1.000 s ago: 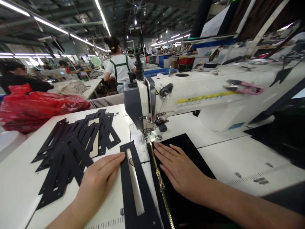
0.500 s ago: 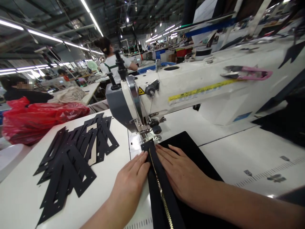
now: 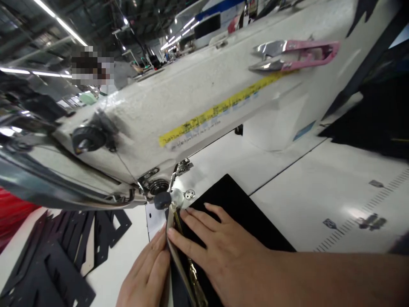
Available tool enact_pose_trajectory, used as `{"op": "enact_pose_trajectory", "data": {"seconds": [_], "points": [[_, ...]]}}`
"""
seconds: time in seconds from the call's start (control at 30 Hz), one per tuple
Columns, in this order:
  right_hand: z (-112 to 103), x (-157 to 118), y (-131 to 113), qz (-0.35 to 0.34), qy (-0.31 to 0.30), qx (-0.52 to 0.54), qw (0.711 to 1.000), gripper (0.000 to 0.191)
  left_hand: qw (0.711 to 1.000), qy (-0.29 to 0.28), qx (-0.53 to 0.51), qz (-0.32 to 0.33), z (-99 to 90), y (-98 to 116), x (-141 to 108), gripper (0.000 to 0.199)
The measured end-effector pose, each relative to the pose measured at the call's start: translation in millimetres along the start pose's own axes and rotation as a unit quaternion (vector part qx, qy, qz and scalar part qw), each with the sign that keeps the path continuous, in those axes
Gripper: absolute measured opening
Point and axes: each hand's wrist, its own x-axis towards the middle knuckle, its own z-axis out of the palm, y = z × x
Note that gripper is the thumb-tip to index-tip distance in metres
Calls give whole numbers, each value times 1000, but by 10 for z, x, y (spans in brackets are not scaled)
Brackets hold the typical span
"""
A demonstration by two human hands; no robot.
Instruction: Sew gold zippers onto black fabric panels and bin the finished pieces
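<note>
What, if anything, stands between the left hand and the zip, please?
The strip does: it is tilted up along the left of the zip, with the left hand against its far side. A right hand finger also crosses the zip.

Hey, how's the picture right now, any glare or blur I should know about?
Head view: a glare patch on the white tabletop near the ruler marks; head view: lettering on the yellow strip too soft to read; head view: ceiling light blown out; head view: right hand reasonably clear.
</note>
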Motion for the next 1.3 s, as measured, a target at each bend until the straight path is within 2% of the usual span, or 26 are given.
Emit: {"op": "enact_pose_trajectory", "data": {"seconds": [0.37,0.7,0.93,1.1,1.2,1.3], "points": [[-14,19,23,-4,5,4,1000,63,1000,-11,9,5,-45,-19,90,33],[-1,-18,10,7,44,-3,999,55,1000,-9,10,-3,-46,40,144,27],[-49,-52,-34,-18,7,-39,999,49,1000,-3,-2,-12,-8,98,85,41],[1,-57,-33,-42,33,-96,994,54,996,48,-17,-69,28,180,90,36],[20,-49,-32,-43,21,-111,993,58,995,79,-17,-62,27,211,115,34],[-1,-37,-46,-49,2,-118,992,59,996,79,-2,-47,4,226,139,35]]}}
